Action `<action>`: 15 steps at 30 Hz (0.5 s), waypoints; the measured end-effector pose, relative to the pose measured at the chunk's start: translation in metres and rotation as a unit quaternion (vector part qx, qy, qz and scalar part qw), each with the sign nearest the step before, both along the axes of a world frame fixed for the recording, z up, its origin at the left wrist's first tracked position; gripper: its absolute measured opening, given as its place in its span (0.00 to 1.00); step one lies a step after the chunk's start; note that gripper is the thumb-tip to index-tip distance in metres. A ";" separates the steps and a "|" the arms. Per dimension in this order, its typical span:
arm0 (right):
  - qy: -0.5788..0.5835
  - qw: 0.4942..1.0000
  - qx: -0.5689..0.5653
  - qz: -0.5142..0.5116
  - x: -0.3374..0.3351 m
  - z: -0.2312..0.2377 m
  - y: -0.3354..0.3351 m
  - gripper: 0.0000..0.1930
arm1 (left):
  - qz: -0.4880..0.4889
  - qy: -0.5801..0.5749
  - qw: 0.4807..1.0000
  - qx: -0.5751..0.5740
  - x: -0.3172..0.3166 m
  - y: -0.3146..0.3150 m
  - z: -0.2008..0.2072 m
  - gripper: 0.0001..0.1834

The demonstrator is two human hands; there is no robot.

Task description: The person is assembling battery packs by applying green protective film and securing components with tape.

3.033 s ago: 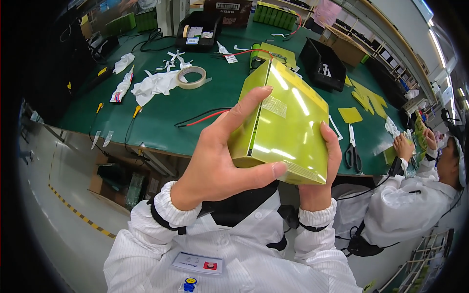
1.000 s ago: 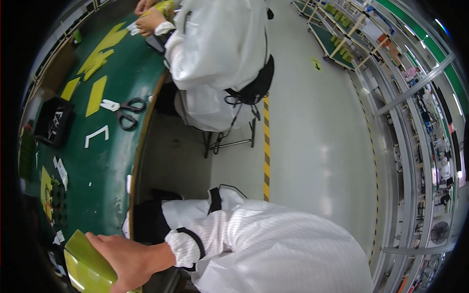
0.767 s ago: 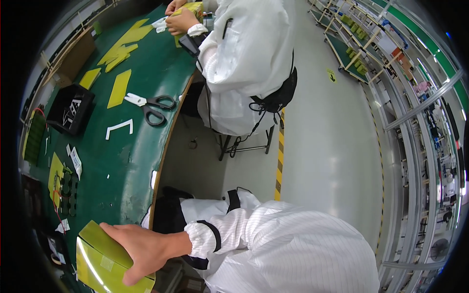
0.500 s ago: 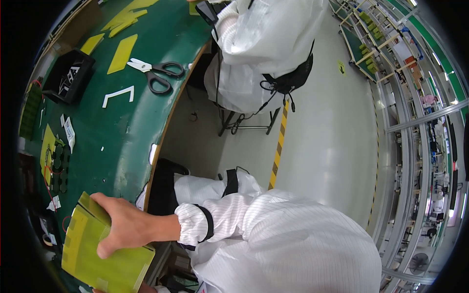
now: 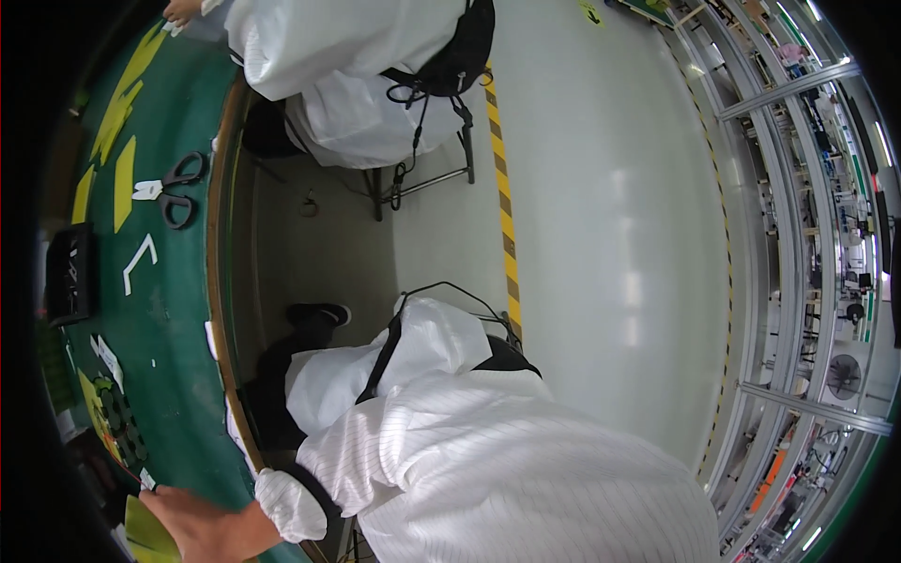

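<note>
Hand (image 5: 205,527), right one, half-curled and gripping a yellow-green box (image 5: 144,530), lower part's cropped so can't see the thumb

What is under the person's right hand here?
The right hand covers part of a yellow-green box, whose left portion shows. The part behind the hand is hidden; the picture's lower edge cuts off more.

Surface materials and finishes.
Left: smooth, glossy green tabletop (image 5: 178,347) with matt brown wood-like edge (image 5: 218,253); scissors (image 5: 162,195) with bright metal blades (image 5: 146,190), matt black plastic handles (image 5: 168,199). Lower left: smooth, plastic-looking yellow-green block (image 5: 145,538). Lower centre: creased, thin-striped white cloth sleeve (image 5: 526,460). Centre right: glossy grey floor (image 5: 582,263). Far right: silvery metal rails (image 5: 793,91).
</note>
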State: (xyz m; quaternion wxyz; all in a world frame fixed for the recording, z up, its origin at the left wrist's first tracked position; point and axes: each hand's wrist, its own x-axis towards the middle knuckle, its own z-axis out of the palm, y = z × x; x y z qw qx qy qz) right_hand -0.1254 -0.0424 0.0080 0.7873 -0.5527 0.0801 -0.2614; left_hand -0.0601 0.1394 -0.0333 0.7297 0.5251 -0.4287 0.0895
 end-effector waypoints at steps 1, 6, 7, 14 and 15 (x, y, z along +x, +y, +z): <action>0.006 0.999 0.041 -0.010 0.010 -0.008 0.001 0.50 | -0.019 0.003 1.000 0.001 0.007 0.011 -0.009 0.36; -0.036 0.994 0.102 0.019 -0.011 -0.019 -0.028 0.36 | 0.111 -0.067 0.986 0.104 -0.038 -0.018 -0.004 0.42; -0.042 0.995 0.085 0.036 -0.018 -0.019 -0.039 0.36 | 0.146 -0.078 0.978 0.126 -0.046 -0.026 -0.004 0.43; -0.080 0.977 0.122 0.153 0.004 -0.042 -0.057 0.34 | 0.288 -0.054 0.925 0.243 -0.042 -0.013 -0.022 0.57; -0.098 0.978 0.105 0.149 0.006 -0.041 -0.061 0.38 | 0.281 -0.061 0.927 0.242 -0.041 -0.019 -0.018 0.55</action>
